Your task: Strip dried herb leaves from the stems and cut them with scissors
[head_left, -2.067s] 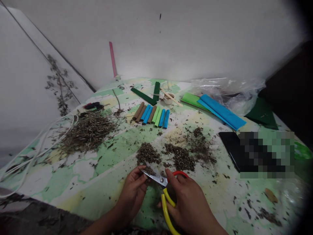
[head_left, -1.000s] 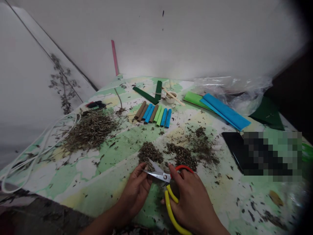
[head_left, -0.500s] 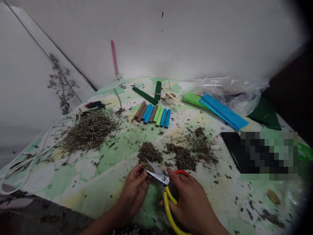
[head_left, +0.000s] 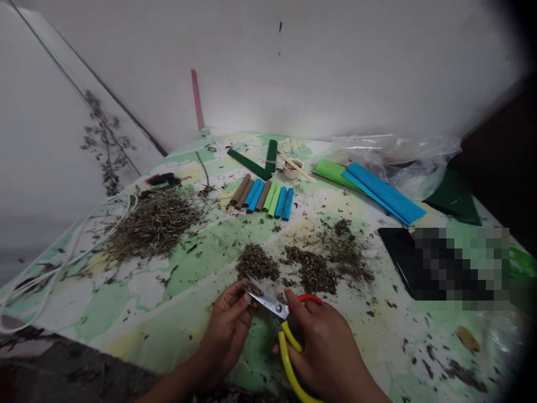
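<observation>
My right hand (head_left: 325, 338) grips a pair of scissors (head_left: 279, 308) with one red and one yellow handle. Their metal blades point left, towards the fingertips of my left hand (head_left: 230, 324). Pinched in those fingertips is a small bundle of dried plant bits (head_left: 254, 289), lying at the blades. Just beyond the blade tips is a small heap of chopped dried herb (head_left: 257, 262). To its right lies a second chopped heap (head_left: 312, 268), with finer crumbs spreading behind it.
A pile of dried stems (head_left: 157, 226) lies left, beside a white cable (head_left: 75, 252). Farther back are several rolled paper tubes (head_left: 264, 196), dark green strips (head_left: 250, 164) and a small cup (head_left: 292, 169) with sticks across it. Folded blue paper (head_left: 386, 193) and a black tablet-like slab (head_left: 396, 260) lie right.
The scissor blades have closed a little around the plant bits, and the handles have drawn slightly nearer each other. Both hands have shifted slightly left; the heaps look the same.
</observation>
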Tool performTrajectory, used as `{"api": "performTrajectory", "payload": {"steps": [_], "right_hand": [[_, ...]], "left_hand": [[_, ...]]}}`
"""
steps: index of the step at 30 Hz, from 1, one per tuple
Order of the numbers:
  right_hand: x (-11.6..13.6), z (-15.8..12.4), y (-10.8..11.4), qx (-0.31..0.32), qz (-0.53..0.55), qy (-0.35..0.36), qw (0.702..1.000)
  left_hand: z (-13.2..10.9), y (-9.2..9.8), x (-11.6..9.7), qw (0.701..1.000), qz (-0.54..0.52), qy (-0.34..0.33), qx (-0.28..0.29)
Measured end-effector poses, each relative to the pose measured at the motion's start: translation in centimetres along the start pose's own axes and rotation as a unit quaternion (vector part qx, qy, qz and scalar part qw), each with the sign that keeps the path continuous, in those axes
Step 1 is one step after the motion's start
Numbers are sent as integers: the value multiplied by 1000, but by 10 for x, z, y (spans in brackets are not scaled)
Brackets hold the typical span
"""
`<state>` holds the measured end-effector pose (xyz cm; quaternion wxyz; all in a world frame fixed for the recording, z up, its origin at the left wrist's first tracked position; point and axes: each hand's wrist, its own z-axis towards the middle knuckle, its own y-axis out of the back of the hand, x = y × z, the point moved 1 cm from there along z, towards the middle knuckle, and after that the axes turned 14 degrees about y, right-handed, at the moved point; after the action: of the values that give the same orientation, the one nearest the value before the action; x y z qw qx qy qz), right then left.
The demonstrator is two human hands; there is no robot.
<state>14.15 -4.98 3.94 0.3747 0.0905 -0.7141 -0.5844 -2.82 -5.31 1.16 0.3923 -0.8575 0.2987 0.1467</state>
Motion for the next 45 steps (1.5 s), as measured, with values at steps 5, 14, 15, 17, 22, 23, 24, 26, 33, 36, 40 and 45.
{"api": "performTrajectory", "payload": {"steps": [5, 14, 15, 17, 22, 23, 24, 26, 33, 36, 40, 45], "right_hand": [[0, 2, -2, 8, 6, 8, 1000], [2, 3, 0, 26, 17, -7, 999], [2, 3, 0, 25, 17, -6, 1000], [2, 3, -1, 22, 16, -4, 1000], [2, 3, -3, 13, 5, 3, 1000], [2, 2, -3, 13, 0, 4, 1000], [2, 2, -3, 12, -5, 5, 1000], [1, 1, -4, 12, -16, 8, 1000], [0, 1, -7, 12, -51, 28, 998], [-1, 1, -7, -6, -55, 25, 998], [-2, 0, -5, -41, -43, 17, 998], [-2, 0, 3, -49, -16, -15, 999]], "left_hand": [[-2, -2, 0, 1000, 7, -2, 6], [-1, 1, 0, 1000, 14, 4, 5], [-1, 2, 0, 1000, 17, 4, 7], [0, 4, 1, 1000, 22, 4, 10], [2, 6, 2, 1000, 16, 12, 17], [2, 6, 2, 1000, 14, 13, 16], [2, 5, 2, 1000, 13, 14, 14], [2, 5, 1, 1000, 9, 18, 8], [-1, 0, -1, 1000, -3, 18, 11], [-1, -2, -2, 1000, -8, 21, 4], [-1, -3, -2, 999, -30, 19, -20], [1, -3, -1, 998, -57, 12, -8]]}}
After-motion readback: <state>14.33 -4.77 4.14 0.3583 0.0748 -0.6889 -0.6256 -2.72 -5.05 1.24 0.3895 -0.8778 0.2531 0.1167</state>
